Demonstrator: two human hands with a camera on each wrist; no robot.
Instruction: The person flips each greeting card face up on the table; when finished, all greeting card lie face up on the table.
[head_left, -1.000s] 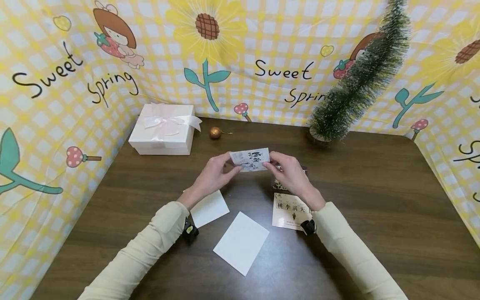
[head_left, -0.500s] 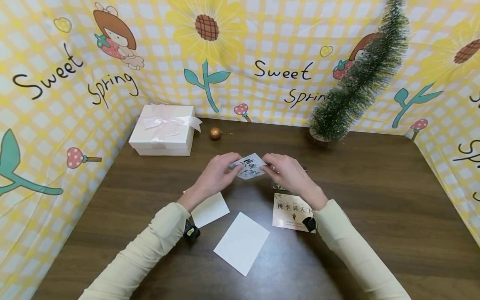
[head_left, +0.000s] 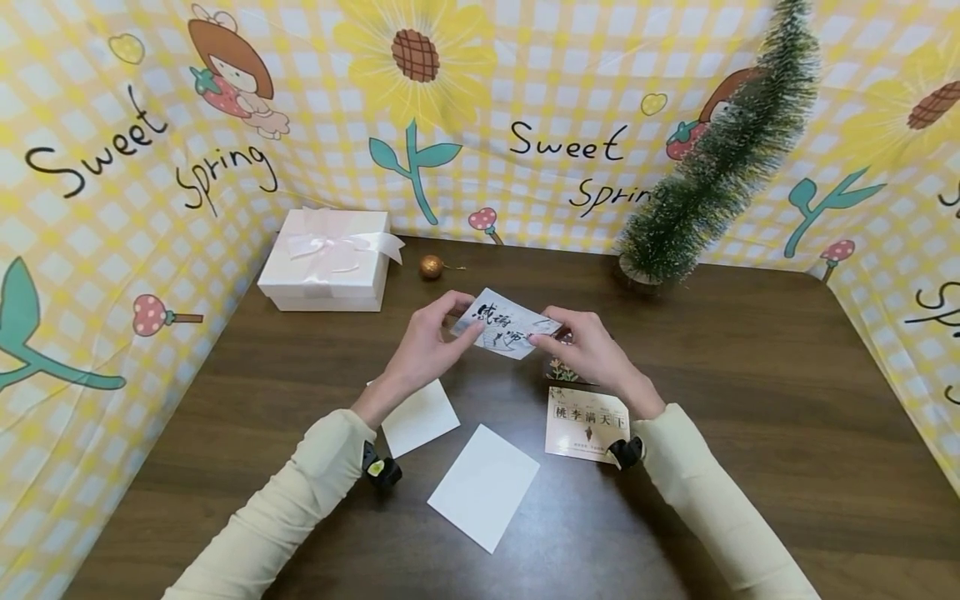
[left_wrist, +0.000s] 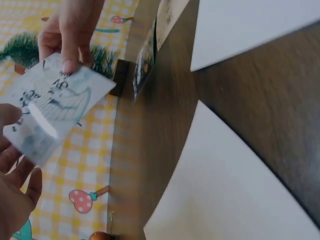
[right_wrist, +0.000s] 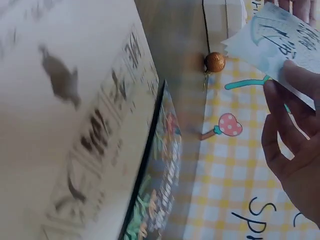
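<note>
The left hand (head_left: 427, 342) pinches one end of the printed card (head_left: 504, 327), thumb on the face; the right hand (head_left: 591, 343) pinches the other end likewise, so the card is in the air between them, tilted above the worktop (head_left: 750, 400). It looks light and thin, stiff enough to stay flat yet likely to crease under a hard squeeze. A bright glare in the left wrist view suggests a smooth, perhaps slippery face; opposite edges or corners seem the best hold, with light thumb pressure. Below the right hand lies a dark card (head_left: 564, 370), then a cream card (head_left: 585, 423); two white sheets (head_left: 483, 487) lie nearer the person.
</note>
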